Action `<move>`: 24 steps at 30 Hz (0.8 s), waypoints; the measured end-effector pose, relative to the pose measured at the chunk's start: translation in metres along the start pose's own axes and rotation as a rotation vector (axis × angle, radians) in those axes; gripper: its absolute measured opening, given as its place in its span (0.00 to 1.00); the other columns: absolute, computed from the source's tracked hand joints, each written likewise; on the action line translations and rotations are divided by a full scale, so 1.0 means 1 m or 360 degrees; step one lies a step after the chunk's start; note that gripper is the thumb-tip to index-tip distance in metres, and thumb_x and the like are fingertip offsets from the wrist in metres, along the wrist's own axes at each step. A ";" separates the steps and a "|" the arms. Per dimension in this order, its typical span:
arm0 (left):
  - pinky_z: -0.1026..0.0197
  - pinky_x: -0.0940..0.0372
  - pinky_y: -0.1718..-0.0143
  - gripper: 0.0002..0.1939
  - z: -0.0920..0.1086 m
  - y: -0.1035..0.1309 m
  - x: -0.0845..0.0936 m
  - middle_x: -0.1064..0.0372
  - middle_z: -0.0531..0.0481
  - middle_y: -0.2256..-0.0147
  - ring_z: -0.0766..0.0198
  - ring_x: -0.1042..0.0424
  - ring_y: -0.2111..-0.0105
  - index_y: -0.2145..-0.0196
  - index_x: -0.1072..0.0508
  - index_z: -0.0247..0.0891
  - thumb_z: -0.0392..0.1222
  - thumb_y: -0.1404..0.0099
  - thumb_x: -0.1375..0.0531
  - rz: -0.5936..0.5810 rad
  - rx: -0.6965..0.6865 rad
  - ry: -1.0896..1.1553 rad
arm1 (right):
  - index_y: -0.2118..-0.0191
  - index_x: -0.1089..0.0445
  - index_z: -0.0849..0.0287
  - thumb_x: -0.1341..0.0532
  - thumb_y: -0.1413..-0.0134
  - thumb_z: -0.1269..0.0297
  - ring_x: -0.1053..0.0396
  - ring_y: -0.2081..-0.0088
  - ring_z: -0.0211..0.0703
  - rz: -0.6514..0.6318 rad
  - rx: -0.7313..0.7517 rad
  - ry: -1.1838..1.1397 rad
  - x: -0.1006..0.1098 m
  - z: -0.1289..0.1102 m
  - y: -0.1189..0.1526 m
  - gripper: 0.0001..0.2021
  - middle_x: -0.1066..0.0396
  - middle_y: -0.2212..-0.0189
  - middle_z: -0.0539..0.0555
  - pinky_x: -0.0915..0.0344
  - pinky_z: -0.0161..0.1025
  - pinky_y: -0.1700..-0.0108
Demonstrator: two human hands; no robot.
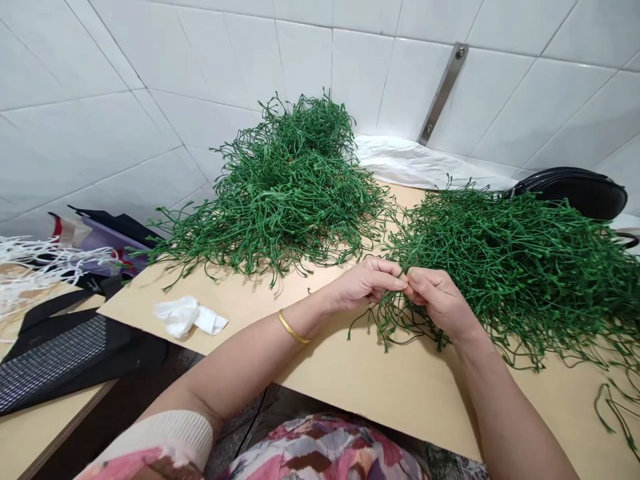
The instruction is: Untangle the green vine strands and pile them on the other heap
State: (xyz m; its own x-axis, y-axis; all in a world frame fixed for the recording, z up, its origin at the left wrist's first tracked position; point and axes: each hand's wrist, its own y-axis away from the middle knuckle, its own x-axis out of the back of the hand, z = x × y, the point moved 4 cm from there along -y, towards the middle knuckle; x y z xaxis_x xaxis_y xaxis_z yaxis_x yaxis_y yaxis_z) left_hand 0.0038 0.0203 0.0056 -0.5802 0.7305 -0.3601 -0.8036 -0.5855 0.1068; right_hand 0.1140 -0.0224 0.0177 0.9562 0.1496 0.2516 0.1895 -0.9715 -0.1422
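My left hand (374, 283) and my right hand (435, 297) meet fingertip to fingertip above the table. Both are closed in a pinch on a thin green artificial stem (403, 274), mostly hidden by the fingers. Loose green stems with small forked tips (395, 323) lie just below and behind the hands. To the right, next to my right hand, spreads a large heap of the same green stems (520, 260). Another tall heap of green stems (295, 187) rises at the back left, against the wall.
A crumpled white tissue (185, 316) lies on the tan tabletop (350, 373) at left. Behind the right heap sit a black zipped case (575, 190) and white cloth (425, 163). White stems (45, 263) and a black bag (65, 353) are at far left. A metal bracket (443, 93) is on the tiled wall.
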 end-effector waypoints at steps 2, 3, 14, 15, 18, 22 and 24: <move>0.66 0.64 0.83 0.10 0.001 0.003 -0.001 0.40 0.55 0.83 0.78 0.55 0.86 0.81 0.35 0.31 0.40 0.57 0.37 -0.0045 0.0012 0.0115 | 0.84 0.46 0.60 0.47 0.47 0.52 0.58 0.84 0.29 0.0029 0.0082 -0.0353 -0.001 -0.004 0.002 0.21 0.55 0.86 0.44 0.59 0.33 0.81; 0.67 0.63 0.83 0.10 0.000 0.003 0.000 0.36 0.52 0.80 0.78 0.54 0.85 0.80 0.34 0.31 0.40 0.58 0.37 -0.0048 0.0015 0.0181 | 0.84 0.48 0.59 0.47 0.47 0.51 0.59 0.85 0.28 0.0080 0.0132 -0.0519 0.001 -0.006 0.003 0.22 0.57 0.87 0.43 0.59 0.32 0.81; 0.71 0.59 0.84 0.10 -0.014 -0.026 0.029 0.46 0.56 0.82 0.79 0.54 0.85 0.66 0.29 0.29 0.36 0.47 0.41 0.0151 -0.0033 0.0748 | 0.72 0.35 0.59 0.45 0.48 0.55 0.52 0.82 0.31 0.1080 0.0191 0.0317 0.040 -0.006 0.012 0.11 0.49 0.84 0.44 0.54 0.33 0.78; 0.71 0.59 0.84 0.10 -0.016 -0.027 0.030 0.45 0.55 0.81 0.79 0.54 0.85 0.65 0.29 0.29 0.36 0.46 0.41 0.0156 -0.0027 0.0745 | 0.69 0.34 0.59 0.46 0.47 0.56 0.47 0.80 0.33 0.1112 0.0232 0.0647 0.040 -0.008 0.013 0.11 0.42 0.81 0.47 0.51 0.34 0.76; 0.71 0.60 0.84 0.12 -0.017 -0.026 0.030 0.44 0.54 0.80 0.79 0.55 0.85 0.64 0.29 0.29 0.36 0.47 0.42 0.0175 0.0002 0.0711 | 0.58 0.32 0.57 0.46 0.47 0.57 0.39 0.66 0.43 0.1132 0.0330 0.1584 0.036 -0.012 0.013 0.14 0.31 0.63 0.56 0.47 0.40 0.66; 0.71 0.63 0.84 0.13 -0.013 -0.021 0.026 0.52 0.59 0.84 0.78 0.57 0.85 0.64 0.30 0.31 0.32 0.50 0.42 0.0135 -0.0030 0.0601 | 0.56 0.32 0.56 0.44 0.49 0.58 0.41 0.60 0.51 0.1304 0.0344 0.2133 0.035 -0.012 0.014 0.15 0.32 0.54 0.56 0.50 0.45 0.62; 0.70 0.64 0.84 0.15 -0.011 -0.019 0.024 0.58 0.61 0.85 0.78 0.59 0.86 0.63 0.30 0.32 0.30 0.52 0.43 0.0119 -0.0065 0.0532 | 0.57 0.31 0.57 0.45 0.47 0.61 0.39 0.61 0.50 0.1329 0.0399 0.2116 0.035 -0.012 0.015 0.13 0.32 0.54 0.57 0.48 0.44 0.63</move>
State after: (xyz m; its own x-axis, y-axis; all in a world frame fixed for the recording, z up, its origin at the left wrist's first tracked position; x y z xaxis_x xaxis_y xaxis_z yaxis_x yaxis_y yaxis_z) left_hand 0.0065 0.0446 -0.0152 -0.5562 0.5336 -0.6370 -0.7506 -0.6516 0.1096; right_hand 0.1479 -0.0340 0.0358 -0.0370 -0.7779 0.6273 -0.1074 -0.6210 -0.7764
